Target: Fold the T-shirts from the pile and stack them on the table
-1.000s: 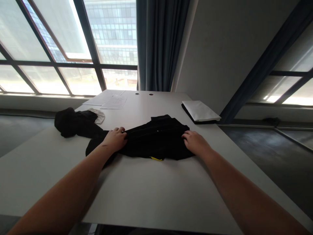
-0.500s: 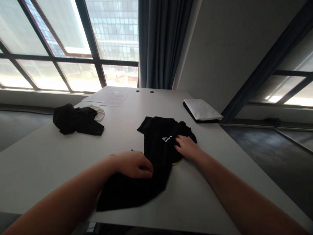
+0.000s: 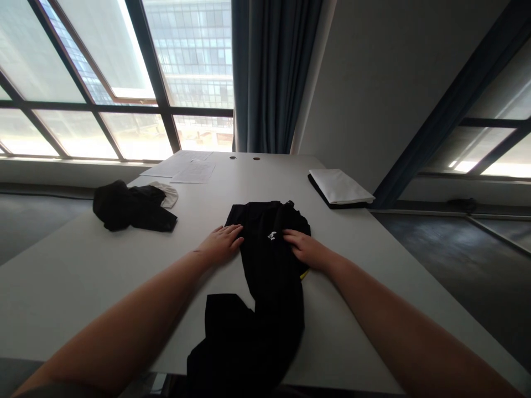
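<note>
A black garment [image 3: 274,287] with a small white print lies rumpled on the white table [image 3: 357,331], its lower part reaching the near edge. A bit of yellow shows at its right side. My left hand [image 3: 224,242] rests on the garment's upper left edge, fingers spread and flat. On the other side, my right hand [image 3: 305,247] lies on the cloth just right of the white print, its fingers stretched out over the fabric. Neither hand is closed on the cloth.
Another crumpled black garment [image 3: 133,207] lies at the left with a white cloth [image 3: 166,194] behind it. Paper sheets [image 3: 193,171] are at the far left. A folded white cloth [image 3: 340,187] sits on a black one at the far right.
My left hand has moved up and forward and opened out onto the cloth. The garment's upper part has shifted left, with my right hand, and its lower part now extends toward me.
</note>
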{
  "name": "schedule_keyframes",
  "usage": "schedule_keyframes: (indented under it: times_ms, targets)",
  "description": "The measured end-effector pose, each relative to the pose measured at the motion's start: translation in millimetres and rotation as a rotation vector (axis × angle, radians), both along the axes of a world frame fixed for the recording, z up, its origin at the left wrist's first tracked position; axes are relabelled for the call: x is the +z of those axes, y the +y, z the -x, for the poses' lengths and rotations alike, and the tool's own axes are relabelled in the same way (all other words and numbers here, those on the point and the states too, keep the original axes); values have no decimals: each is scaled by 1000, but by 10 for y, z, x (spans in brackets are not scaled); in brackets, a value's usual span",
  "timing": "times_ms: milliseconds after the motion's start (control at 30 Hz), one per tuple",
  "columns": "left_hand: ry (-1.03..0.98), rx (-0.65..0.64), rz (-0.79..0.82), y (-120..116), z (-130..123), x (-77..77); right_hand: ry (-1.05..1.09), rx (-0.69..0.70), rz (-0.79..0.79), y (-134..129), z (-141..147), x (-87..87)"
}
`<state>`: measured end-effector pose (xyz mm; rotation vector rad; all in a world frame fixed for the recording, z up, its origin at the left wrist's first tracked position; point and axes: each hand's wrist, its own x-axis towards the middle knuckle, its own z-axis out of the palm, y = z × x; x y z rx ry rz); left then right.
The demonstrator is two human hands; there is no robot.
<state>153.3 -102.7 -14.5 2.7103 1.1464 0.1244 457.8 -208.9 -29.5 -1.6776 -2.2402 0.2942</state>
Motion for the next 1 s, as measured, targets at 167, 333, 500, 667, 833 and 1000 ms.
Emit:
schedule_keyframes:
  times_ms: [167,333,500,667,833,1000]
  targets:
    - [103,190,-216,-55,36,157,-214,-270,-34,-27,-270,55]
    - [283,421,-159,-69,164,335,-290,-538,77,-49,-569,145]
    - [314,498,-152,-6,292,485,-224,-677,41,-59,-818,233]
    - [345,556,-123,61,404,514,-214,-885,-99,-118,-1116,312]
    - [185,456,-279,110,322,327,-371,-739,-212,-112,-942,350]
    - [94,322,-180,178,191,33,-321,-532,164,-129,-369,395]
